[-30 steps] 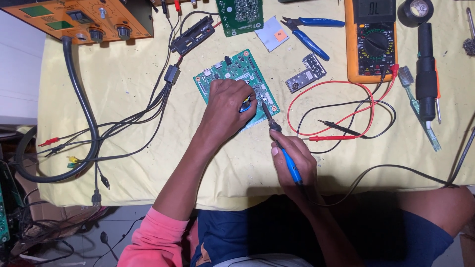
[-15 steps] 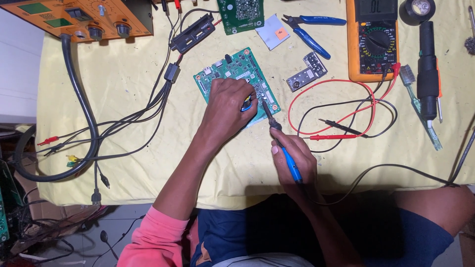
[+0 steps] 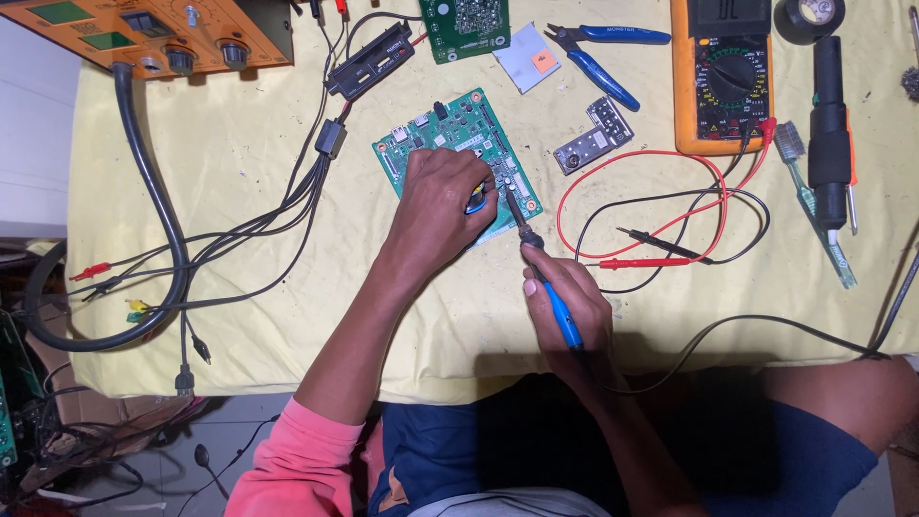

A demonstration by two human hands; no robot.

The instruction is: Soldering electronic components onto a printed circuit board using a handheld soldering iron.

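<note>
A green circuit board (image 3: 459, 124) lies on the yellow cloth near the table's middle. My left hand (image 3: 438, 206) rests on the board's lower part, fingers closed around a small blue-handled tool (image 3: 476, 201) that is mostly hidden. My right hand (image 3: 563, 297) grips a soldering iron (image 3: 546, 282) with a blue handle. Its dark tip points up-left and touches the board's right edge beside my left fingers.
An orange multimeter (image 3: 723, 77) with red and black probe leads (image 3: 651, 249) lies to the right. Blue-handled pliers (image 3: 598, 53), a metal bracket (image 3: 593, 134), a second board (image 3: 464, 24), a toothbrush (image 3: 814, 206) and an orange power supply (image 3: 163, 33) with cables (image 3: 163, 239) surround the work.
</note>
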